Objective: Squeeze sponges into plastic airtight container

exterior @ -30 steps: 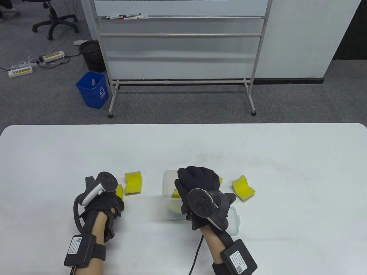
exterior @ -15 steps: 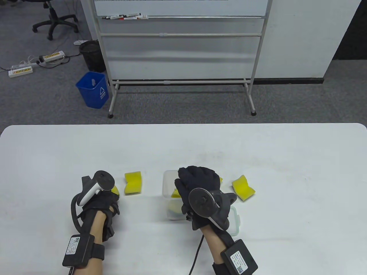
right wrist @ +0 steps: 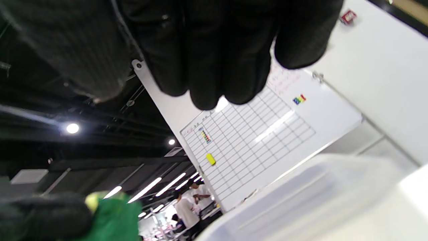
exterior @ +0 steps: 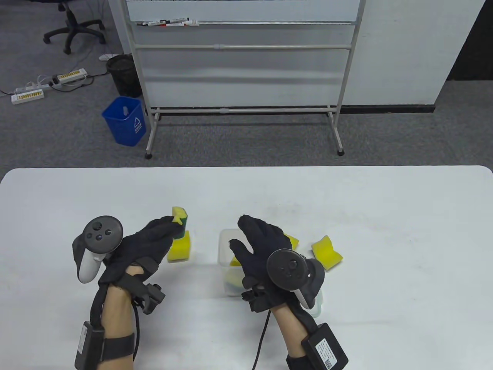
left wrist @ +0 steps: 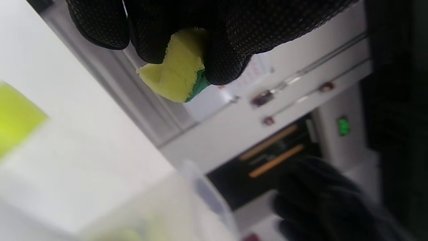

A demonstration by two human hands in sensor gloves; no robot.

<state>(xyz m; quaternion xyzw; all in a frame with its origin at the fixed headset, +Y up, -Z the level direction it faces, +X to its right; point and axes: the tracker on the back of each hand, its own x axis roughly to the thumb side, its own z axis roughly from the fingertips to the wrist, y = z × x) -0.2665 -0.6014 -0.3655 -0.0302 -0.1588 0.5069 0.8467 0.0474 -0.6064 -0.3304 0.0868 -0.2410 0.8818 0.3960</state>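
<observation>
My left hand (exterior: 154,241) grips a yellow sponge with a green scrub side (exterior: 180,216) and holds it lifted above the table, left of the clear plastic container (exterior: 224,246). The left wrist view shows the sponge (left wrist: 174,75) squeezed between the gloved fingers. My right hand (exterior: 262,246) hovers over the container with fingers spread and holds nothing. Yellow sponge (exterior: 234,263) shows inside the container. Loose sponges lie on the table: one (exterior: 180,248) left of the container, one (exterior: 326,252) to its right, and one (exterior: 292,241) partly hidden behind my right hand.
The container lid (exterior: 316,304) lies under my right wrist, mostly hidden. The white table (exterior: 385,231) stretches away right and far. A whiteboard stand (exterior: 246,96) and a blue bin (exterior: 125,120) stand on the floor beyond the table.
My left hand has risen from the table and moved right toward the container with a sponge in its grip. My right hand has lifted off the container and spread its fingers.
</observation>
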